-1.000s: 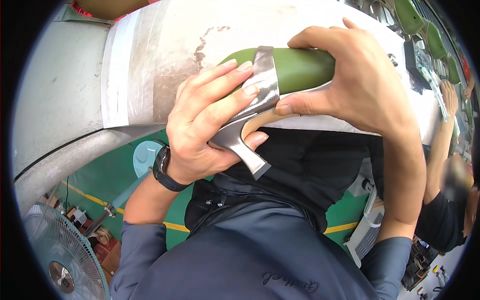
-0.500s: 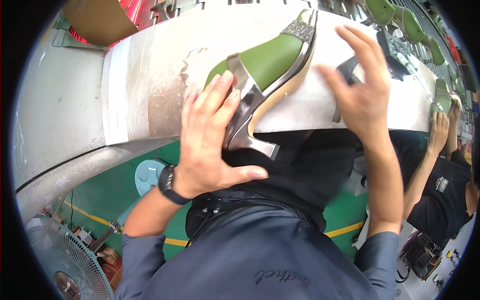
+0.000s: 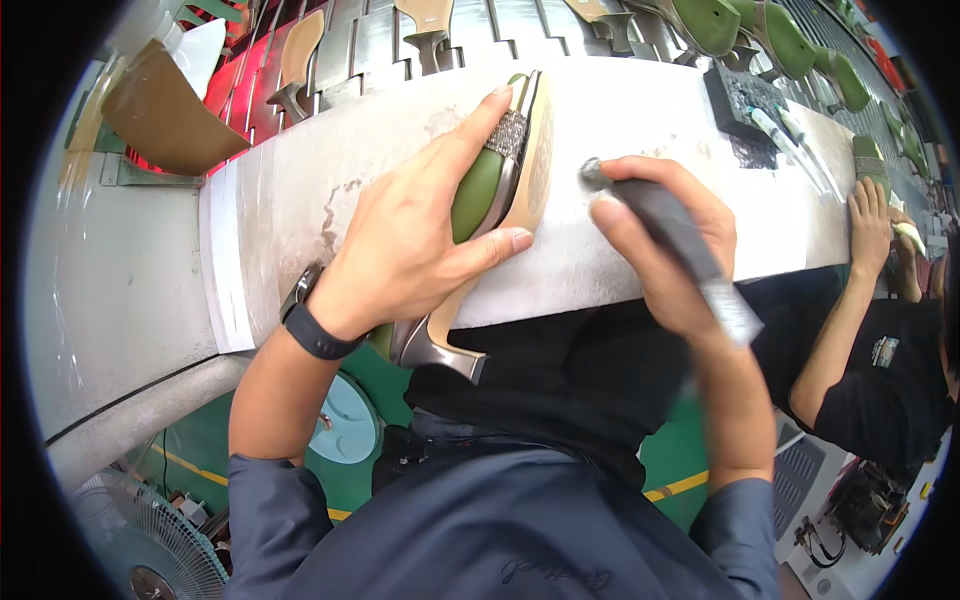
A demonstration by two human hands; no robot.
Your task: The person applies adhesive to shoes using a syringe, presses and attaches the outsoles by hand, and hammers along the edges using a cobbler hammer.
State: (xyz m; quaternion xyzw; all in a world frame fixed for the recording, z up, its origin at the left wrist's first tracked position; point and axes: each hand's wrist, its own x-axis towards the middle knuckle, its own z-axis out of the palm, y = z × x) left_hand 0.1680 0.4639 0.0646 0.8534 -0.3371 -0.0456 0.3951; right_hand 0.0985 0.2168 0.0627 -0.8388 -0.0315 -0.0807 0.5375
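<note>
My left hand (image 3: 405, 225) is closed round a high-heeled shoe (image 3: 536, 170) mounted on a green last. The shoe lies tilted on its side, with its tan sole facing right, a glittery strap by my fingertip and a metallic heel over the table's near edge. My right hand (image 3: 690, 215) is wrapped round a dark-handled tool (image 3: 665, 222), held over the table to the right of the shoe. The tool has a knobby dark end and a bright metal end; motion blurs it, and its exact kind is unclear.
The pale worktable (image 3: 600, 270) curves across in front of me. A black box (image 3: 745, 100) with brushes beside it stands at the right. Behind lies a slatted conveyor (image 3: 510, 35) with more shoes. A co-worker's hand (image 3: 868, 225) is at far right; a fan (image 3: 150, 540) stands lower left.
My left hand has moved up over the shoe and shifted it left and nearer. My right hand, previously empty with spread fingers, has taken up the dark-handled tool.
</note>
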